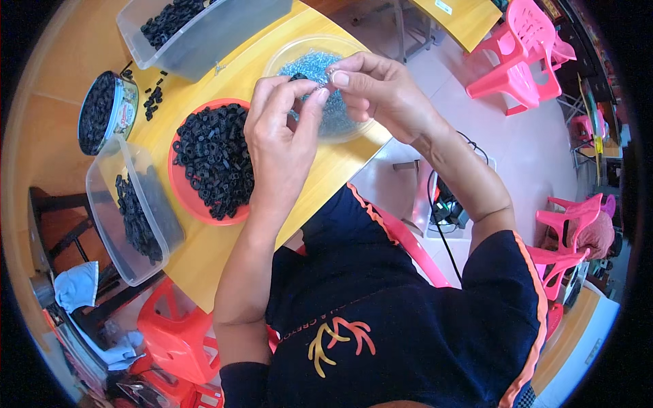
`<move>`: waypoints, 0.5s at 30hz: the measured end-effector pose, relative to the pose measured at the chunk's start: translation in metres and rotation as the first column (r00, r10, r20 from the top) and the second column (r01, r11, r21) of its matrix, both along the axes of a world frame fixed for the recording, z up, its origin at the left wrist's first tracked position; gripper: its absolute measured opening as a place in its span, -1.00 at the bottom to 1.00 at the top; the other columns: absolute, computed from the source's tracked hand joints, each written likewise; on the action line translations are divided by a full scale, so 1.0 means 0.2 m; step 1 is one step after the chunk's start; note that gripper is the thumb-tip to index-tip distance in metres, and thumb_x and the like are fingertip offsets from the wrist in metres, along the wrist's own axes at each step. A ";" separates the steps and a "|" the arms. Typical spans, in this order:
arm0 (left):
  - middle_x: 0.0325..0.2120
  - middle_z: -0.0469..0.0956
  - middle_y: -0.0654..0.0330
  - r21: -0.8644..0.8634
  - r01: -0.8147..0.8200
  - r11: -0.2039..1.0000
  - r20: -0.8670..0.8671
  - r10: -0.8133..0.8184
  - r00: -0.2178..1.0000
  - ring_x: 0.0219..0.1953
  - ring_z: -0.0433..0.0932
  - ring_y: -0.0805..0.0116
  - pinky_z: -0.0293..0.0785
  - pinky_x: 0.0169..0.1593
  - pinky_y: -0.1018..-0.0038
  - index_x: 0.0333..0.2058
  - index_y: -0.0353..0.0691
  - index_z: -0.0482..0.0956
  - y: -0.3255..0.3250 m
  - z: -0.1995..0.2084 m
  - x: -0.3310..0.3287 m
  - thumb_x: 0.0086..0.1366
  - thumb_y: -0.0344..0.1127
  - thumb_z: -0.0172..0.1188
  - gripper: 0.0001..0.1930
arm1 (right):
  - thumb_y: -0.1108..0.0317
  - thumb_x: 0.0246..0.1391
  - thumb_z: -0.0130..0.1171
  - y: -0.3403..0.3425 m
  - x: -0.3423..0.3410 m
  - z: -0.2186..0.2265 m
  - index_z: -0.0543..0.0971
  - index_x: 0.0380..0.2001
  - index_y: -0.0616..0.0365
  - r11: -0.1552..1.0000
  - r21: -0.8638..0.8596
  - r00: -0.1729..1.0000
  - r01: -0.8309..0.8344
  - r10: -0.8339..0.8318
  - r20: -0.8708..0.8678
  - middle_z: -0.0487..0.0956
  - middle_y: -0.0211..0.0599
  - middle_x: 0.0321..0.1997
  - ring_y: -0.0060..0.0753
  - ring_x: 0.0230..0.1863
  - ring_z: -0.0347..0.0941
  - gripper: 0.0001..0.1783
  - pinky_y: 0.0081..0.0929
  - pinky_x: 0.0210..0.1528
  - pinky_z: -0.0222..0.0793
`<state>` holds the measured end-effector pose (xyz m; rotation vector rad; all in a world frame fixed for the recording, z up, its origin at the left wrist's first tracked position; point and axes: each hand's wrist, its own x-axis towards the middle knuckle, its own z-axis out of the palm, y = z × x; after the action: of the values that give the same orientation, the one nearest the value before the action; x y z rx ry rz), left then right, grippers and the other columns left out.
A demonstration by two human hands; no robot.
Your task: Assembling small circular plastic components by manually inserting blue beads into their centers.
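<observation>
Step in hand: the two hands are meeting above the counter [224, 251], apparently joining a small black piece to a small metal screw; this is a judgement, since the parts are tiny.
Left hand [279, 129]: fingers are curling together, pinching a small black piece [297, 77] at the tips.
Right hand [381, 85]: thumb and forefinger are pressing together on a small metal screw [331, 75], just beside the left fingertips.
Where the parts are: both are being held in the air over the clear bowl [286, 54], which is holding a heap of shiny bluish-silver screws.
Next move: it would call for fine alignment of the two small parts and a steady pinch, as both look slippery and easy to drop.
Materials: the red tray [180, 183] is carrying a mound of matte black, ring-like plastic pieces; two clear plastic tubs [102, 183] [218, 41] and a round tin [126, 105] are holding more. The counter is smooth yellow wood.
</observation>
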<state>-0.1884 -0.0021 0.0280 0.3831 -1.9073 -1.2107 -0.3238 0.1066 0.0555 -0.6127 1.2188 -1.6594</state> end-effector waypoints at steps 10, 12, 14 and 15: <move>-0.29 0.46 0.13 -0.016 -0.003 1.000 0.141 0.005 0.990 -0.47 0.49 0.49 0.41 -0.46 0.60 -0.30 -0.28 0.61 -0.02 0.06 0.05 0.15 -0.46 0.28 -0.87 | 0.37 0.16 0.19 0.04 -0.04 -0.05 0.59 -0.18 0.20 0.987 -0.076 0.680 0.144 -0.154 -0.717 0.58 -0.46 -0.28 -0.75 -0.37 0.40 -0.81 -0.72 -0.36 0.34; -0.28 0.47 0.13 -0.039 0.007 0.999 0.163 -0.001 0.987 -0.47 0.49 0.49 0.41 -0.45 0.60 -0.29 -0.27 0.61 -0.02 0.07 0.07 0.16 -0.48 0.27 -0.88 | 0.36 0.15 0.20 0.05 -0.03 -0.01 0.59 -0.18 0.20 0.990 -0.036 0.742 0.135 -0.125 -0.658 0.58 -0.46 -0.29 -0.74 -0.39 0.39 -0.80 -0.72 -0.38 0.34; -0.27 0.47 0.12 -0.048 0.049 0.998 0.093 -0.045 0.995 -0.47 0.49 0.48 0.41 -0.41 0.60 -0.29 -0.27 0.62 -0.02 0.06 0.10 0.17 -0.54 0.21 -0.88 | 0.35 0.15 0.21 0.04 -0.02 0.03 0.59 -0.18 0.20 0.993 -0.001 0.801 0.119 -0.097 -0.591 0.58 -0.46 -0.29 -0.74 -0.42 0.38 -0.79 -0.71 -0.39 0.33; -0.27 0.47 0.12 -0.050 0.047 0.998 0.093 -0.042 0.995 -0.47 0.49 0.48 0.41 -0.41 0.60 -0.29 -0.27 0.62 -0.02 0.05 0.12 0.17 -0.54 0.21 -0.88 | 0.35 0.14 0.21 0.04 0.00 0.05 0.59 -0.17 0.21 0.997 -0.010 0.843 0.075 -0.069 -0.534 0.58 -0.45 -0.30 -0.74 -0.44 0.38 -0.78 -0.71 -0.41 0.33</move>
<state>-0.1653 -0.0066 0.0387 0.3764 -2.0315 -1.1880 -0.3232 0.1141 0.0649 -1.0854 1.6620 -1.5893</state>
